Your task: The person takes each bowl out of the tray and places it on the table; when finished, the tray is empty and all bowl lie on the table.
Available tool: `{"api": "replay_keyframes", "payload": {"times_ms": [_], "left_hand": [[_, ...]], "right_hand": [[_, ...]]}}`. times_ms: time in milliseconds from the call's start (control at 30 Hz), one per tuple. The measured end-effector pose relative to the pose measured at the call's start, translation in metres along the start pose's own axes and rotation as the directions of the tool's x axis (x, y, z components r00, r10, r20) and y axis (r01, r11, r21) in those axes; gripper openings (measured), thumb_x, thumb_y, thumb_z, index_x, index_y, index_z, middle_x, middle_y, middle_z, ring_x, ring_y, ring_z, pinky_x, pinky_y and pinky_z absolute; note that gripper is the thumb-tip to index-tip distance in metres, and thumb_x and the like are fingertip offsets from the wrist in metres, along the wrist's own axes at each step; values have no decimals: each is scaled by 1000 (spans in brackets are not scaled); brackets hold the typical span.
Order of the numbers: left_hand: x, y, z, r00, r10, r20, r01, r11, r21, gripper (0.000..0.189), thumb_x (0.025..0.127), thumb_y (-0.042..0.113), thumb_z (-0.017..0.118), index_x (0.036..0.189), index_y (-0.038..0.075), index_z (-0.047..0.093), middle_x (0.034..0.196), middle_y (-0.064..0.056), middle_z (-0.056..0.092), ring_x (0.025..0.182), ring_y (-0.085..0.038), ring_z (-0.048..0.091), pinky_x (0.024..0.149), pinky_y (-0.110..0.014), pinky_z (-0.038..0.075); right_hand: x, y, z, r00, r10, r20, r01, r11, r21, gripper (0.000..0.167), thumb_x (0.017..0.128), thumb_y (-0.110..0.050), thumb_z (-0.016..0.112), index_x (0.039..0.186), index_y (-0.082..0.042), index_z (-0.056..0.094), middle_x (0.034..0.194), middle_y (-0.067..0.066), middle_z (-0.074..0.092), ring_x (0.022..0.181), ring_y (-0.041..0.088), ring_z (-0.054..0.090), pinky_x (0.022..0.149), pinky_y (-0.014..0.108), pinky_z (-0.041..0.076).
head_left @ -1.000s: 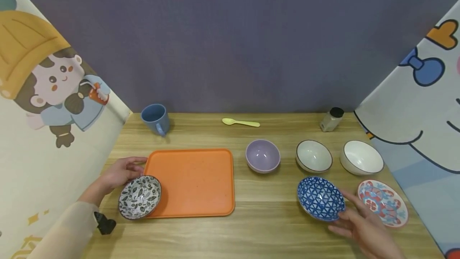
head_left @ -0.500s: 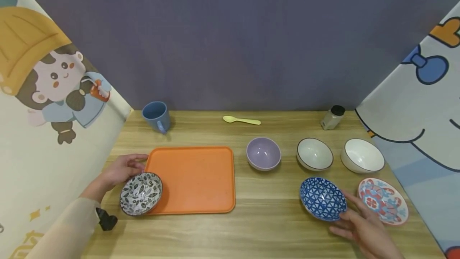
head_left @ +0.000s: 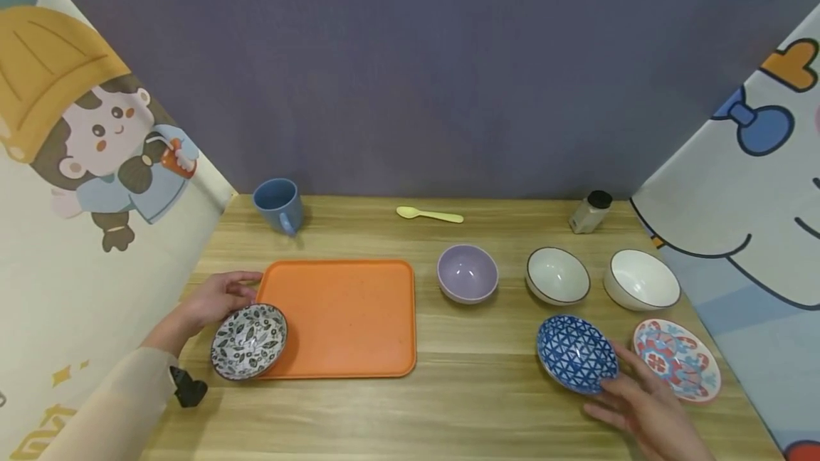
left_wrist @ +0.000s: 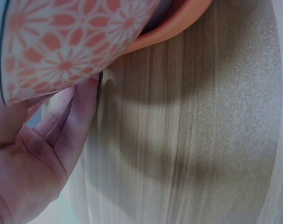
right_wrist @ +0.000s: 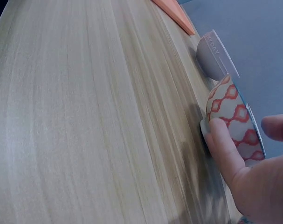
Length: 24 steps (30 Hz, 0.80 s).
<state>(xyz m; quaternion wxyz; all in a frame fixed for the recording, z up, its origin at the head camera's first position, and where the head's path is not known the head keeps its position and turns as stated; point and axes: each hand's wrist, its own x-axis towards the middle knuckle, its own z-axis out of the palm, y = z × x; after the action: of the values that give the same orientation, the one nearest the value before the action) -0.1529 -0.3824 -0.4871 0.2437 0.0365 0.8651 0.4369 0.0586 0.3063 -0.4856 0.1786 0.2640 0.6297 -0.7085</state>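
Observation:
My left hand (head_left: pixel 221 299) is at the left end of the orange tray (head_left: pixel 346 319), holding a bowl (head_left: pixel 250 342) with dark leaf print inside. The bowl tilts over the tray's near left corner. In the left wrist view its outside has orange-red flowers; my thumb is by the rim and the other fingers (left_wrist: pixel 83 107) reach under it. On the right, a blue triangle-patterned bowl (head_left: pixel 573 351) is in my right hand (head_left: pixel 647 400), thumb over the rim, fingers (right_wrist: pixel 223 144) against its red-and-white outside. This bowl is tilted too; I cannot tell whether its base touches the table.
Behind the blue bowl stand a purple bowl (head_left: pixel 468 274), a pale green-grey bowl (head_left: pixel 557 276) and a white bowl (head_left: pixel 643 280). A red-and-blue patterned plate (head_left: pixel 679 359) lies beside my right hand. Along the back are a blue mug (head_left: pixel 278 206), a yellow spoon (head_left: pixel 429 215) and a black-capped jar (head_left: pixel 590 213).
The blue bowl has shifted slightly right in relation to the bowls behind it. The left hand and its bowl have barely moved, and the head view has shifted a little.

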Motion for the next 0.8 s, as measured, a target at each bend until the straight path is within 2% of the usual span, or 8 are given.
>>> {"api": "replay_keyframes", "payload": {"times_ms": [267, 367, 433, 500, 567, 633, 700, 800], "left_hand": [[0, 0, -1, 1000, 3, -1, -3, 1000, 9, 55, 97, -2, 60, 149, -6, 44, 113, -20, 69, 94, -20, 65, 73, -31, 56], [0, -1, 0, 1000, 6, 2, -6, 1000, 10, 55, 97, -2, 60, 150, -7, 44, 113, -20, 69, 95, -20, 65, 73, -31, 56], [0, -2, 1, 1000, 7, 2, -7, 1000, 11, 55, 97, -2, 60, 150, -7, 44, 113, -20, 69, 95, -20, 65, 73, -31, 56], [0, -3, 1, 1000, 13, 5, -13, 1000, 13, 55, 97, -2, 59, 150, -7, 43, 114, -21, 69, 95, -20, 65, 73, -31, 56], [1, -5, 0, 1000, 18, 8, -18, 1000, 7, 56, 97, -2, 60, 150, -7, 43, 114, -21, 69, 95, -20, 65, 72, -31, 56], [2, -6, 0, 1000, 26, 11, -26, 1000, -3, 56, 97, -2, 60, 150, -7, 42, 115, -22, 69, 95, -19, 65, 72, -31, 56], [2, -6, 0, 999, 31, 13, -31, 999, -14, 56, 97, -2, 60, 150, -7, 42, 115, -22, 69, 95, -19, 65, 72, -31, 56], [3, -7, -1, 999, 35, 16, -35, 999, -21, 57, 97, -4, 59, 150, -8, 41, 115, -23, 69, 94, -18, 65, 72, -31, 56]], "right_hand": [[2, 1, 0, 1000, 28, 1, -28, 1000, -14, 92, 104, -14, 57, 165, -27, -10, 168, 29, -6, 119, 23, 59, 100, 55, 52], [2, 0, 2, 1000, 26, -1, -26, 998, -62, 97, 102, -15, 61, 165, -24, -12, 168, 31, -8, 133, 43, 50, 101, 54, 52], [1, -2, 3, 1000, 28, -9, -29, 992, -123, 100, 101, -18, 64, 165, -21, -13, 167, 32, -9, 143, 54, 34, 102, 54, 51], [1, -5, 3, 999, 31, -22, -35, 975, -220, 103, 101, -25, 65, 164, -17, -15, 166, 34, -7, 149, 58, 16, 106, 56, 46], [0, -8, 2, 998, 42, -36, -51, 949, -312, 105, 101, -33, 65, 163, -16, -17, 165, 36, -6, 148, 61, 10, 110, 60, 39], [0, -11, 1, 998, 39, -49, -55, 915, -400, 106, 100, -41, 64, 163, -13, -18, 164, 38, -2, 148, 61, 10, 112, 63, 35], [-1, -13, 0, 998, 30, -49, -49, 894, -445, 107, 101, -45, 62, 162, -10, -18, 164, 39, 2, 148, 60, 12, 113, 65, 33], [-3, -15, -1, 999, -4, -47, -20, 874, -485, 107, 101, -47, 61, 162, -7, -17, 163, 39, 10, 147, 58, 20, 110, 59, 41]]}}
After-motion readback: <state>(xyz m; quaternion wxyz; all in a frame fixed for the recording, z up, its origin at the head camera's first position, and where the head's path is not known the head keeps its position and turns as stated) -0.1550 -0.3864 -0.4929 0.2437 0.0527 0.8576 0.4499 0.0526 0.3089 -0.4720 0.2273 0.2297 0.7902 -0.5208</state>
